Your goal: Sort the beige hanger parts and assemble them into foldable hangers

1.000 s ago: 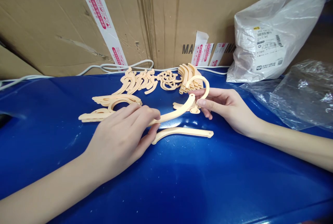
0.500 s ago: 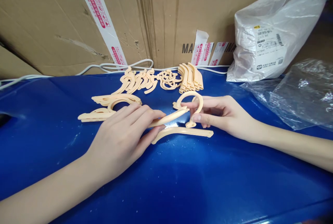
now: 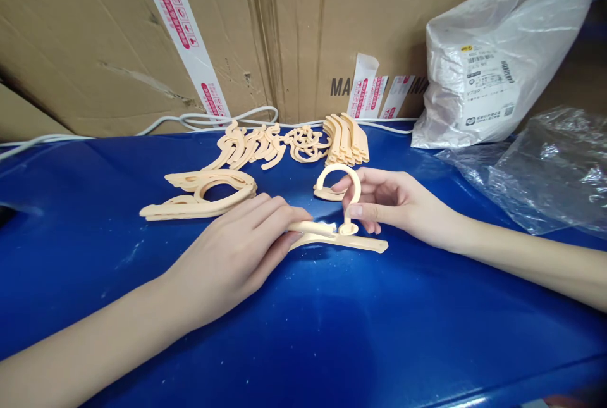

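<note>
My left hand (image 3: 232, 250) pinches a beige plastic arm piece (image 3: 313, 228) between thumb and fingers. Its free end points right, close to the base of a beige hook (image 3: 356, 185). My right hand (image 3: 396, 205) is closed on that hook, which stands with its curve up. Under both lies another beige arm piece (image 3: 363, 243) on the blue table; its left end is hidden by my left hand. Behind the hook, a small curved beige piece (image 3: 327, 193) is partly covered by my right fingers.
Folded beige hanger parts (image 3: 190, 208) lie beyond my left hand. Farther back are wavy pieces (image 3: 256, 144), small hooks (image 3: 307, 143) and stacked arms (image 3: 346, 140). White cable (image 3: 190, 120), cardboard boxes (image 3: 303, 28), a white bag (image 3: 474, 79) and clear plastic (image 3: 550, 167) border the blue table (image 3: 294, 345).
The arm piece in my left hand has moved down and right, nearer the lying piece. The hook in my right hand has turned upright, its base lower beside the arm's end.
</note>
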Demonstrator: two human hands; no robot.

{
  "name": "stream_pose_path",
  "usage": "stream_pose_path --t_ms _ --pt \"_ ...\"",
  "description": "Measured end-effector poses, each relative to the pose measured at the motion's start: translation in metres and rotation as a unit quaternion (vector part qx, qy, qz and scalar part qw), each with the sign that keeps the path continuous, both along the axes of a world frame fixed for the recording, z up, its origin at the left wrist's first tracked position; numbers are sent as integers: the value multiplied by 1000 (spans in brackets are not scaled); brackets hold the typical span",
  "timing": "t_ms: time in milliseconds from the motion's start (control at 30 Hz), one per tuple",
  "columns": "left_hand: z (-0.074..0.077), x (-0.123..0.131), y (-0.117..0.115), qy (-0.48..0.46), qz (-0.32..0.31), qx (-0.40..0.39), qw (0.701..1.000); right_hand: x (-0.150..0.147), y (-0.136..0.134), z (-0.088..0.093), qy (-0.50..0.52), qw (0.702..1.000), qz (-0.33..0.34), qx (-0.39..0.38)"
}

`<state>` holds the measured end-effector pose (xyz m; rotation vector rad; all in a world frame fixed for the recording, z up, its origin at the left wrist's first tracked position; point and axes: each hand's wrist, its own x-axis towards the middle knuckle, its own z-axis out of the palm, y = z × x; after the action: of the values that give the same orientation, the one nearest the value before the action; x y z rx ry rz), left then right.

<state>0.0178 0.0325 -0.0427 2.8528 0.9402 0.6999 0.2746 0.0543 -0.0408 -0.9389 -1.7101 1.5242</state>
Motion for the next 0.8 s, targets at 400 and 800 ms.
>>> stream_pose_path --t_ms 400,800 --pt "1 -7 -6 -45 98 -20 994 0 1 -2 49 999 -3 -18" --pt "3 -4 -8 30 59 70 995 -2 0 1 60 997 -52 -22"
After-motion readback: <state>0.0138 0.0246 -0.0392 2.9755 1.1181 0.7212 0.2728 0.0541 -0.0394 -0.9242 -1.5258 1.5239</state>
